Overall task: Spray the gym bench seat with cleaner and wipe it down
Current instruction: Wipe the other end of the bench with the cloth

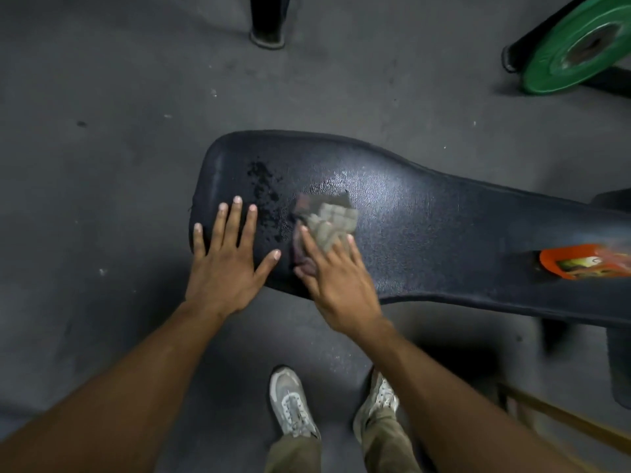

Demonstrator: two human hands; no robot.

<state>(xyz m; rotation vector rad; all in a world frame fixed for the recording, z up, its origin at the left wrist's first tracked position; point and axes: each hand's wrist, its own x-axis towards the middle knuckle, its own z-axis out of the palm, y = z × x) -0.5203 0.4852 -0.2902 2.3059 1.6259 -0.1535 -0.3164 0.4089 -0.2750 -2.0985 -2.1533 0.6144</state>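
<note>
Left hand point(228, 254): fingers spread, flat on bench seat point(426, 213), wide end. Right hand point(336, 271): straight fingers pressing grey cloth point(329, 221) onto seat, beside wet droplets point(264, 189). Orange spray bottle point(587, 266): lying on seat's narrow end.

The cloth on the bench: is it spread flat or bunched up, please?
Bunched up: the cloth shows crumpled folds under the right hand pressing it on the bench seat.

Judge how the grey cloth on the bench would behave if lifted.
Probably floppy: the cloth lies crumpled in folds under the right hand. Likely light, and may drag damply, since the bench seat glistens wet.
</note>
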